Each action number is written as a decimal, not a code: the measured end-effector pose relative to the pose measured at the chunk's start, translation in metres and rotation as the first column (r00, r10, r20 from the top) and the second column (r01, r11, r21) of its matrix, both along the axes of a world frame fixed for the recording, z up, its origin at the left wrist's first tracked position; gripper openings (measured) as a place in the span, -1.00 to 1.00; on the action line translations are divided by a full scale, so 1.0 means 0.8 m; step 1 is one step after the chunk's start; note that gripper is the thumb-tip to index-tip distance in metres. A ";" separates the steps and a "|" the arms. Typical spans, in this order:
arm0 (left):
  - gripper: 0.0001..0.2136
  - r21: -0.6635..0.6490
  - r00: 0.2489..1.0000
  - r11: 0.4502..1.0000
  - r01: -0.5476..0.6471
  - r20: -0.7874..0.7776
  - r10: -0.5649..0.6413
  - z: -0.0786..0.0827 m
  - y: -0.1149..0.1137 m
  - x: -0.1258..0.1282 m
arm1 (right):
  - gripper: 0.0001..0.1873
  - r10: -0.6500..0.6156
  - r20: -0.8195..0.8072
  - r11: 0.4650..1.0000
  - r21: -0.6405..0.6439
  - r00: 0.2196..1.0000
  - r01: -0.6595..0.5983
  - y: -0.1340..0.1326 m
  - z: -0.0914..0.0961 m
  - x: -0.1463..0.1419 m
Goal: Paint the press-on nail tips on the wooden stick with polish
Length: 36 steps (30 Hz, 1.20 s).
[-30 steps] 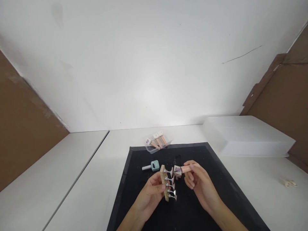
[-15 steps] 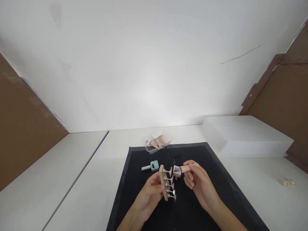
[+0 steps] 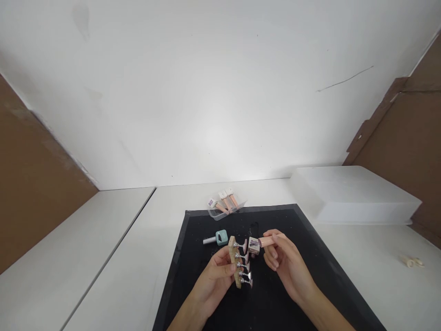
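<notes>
My left hand (image 3: 215,276) grips a small wooden bar (image 3: 235,266) that carries several metal stands with pale nail tips. My right hand (image 3: 280,259) pinches a pink nail polish bottle (image 3: 257,244) lying sideways, its square end close to the topmost tip on the bar. Both hands hover over a black mat (image 3: 292,248). A mint-green polish bottle (image 3: 217,238) lies on the mat just beyond my left hand.
A clear tray (image 3: 225,204) with three pink bottles sits at the mat's far edge. A white box (image 3: 351,195) stands at the right on the white table. A small pale object (image 3: 411,262) lies far right. Brown board panels flank both sides.
</notes>
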<state>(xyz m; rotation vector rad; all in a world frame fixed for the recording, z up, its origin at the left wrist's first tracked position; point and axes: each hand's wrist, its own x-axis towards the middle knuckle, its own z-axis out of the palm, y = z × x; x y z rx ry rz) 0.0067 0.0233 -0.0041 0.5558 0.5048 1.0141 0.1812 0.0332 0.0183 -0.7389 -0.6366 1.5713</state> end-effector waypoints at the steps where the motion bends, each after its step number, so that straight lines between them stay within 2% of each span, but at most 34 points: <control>1: -0.70 -0.005 1.000 1.000 0.000 -0.004 0.000 -0.001 0.000 0.000 | -0.82 0.000 -0.002 1.000 0.000 1.000 0.000 0.000 0.000 0.000; 7: -0.69 -0.028 0.999 1.000 0.010 -0.036 -0.011 -0.005 0.002 -0.001 | -0.83 -0.020 -0.044 0.999 0.033 0.999 0.021 0.000 0.003 0.004; 13: -0.70 -0.039 0.999 0.999 0.006 -0.042 -0.008 0.000 0.001 0.000 | -0.84 0.001 -0.084 0.996 0.093 0.996 0.007 -0.002 0.005 0.007; 23: -0.70 -0.044 0.999 0.999 0.003 -0.045 -0.005 -0.005 0.005 0.000 | -0.84 0.025 -0.083 0.995 0.095 0.996 -0.017 -0.005 0.007 0.006; 36: -0.70 -0.058 0.998 0.998 0.007 -0.063 -0.011 0.001 0.002 0.001 | -0.84 0.062 -0.056 0.990 0.130 0.996 -0.054 -0.004 0.002 0.005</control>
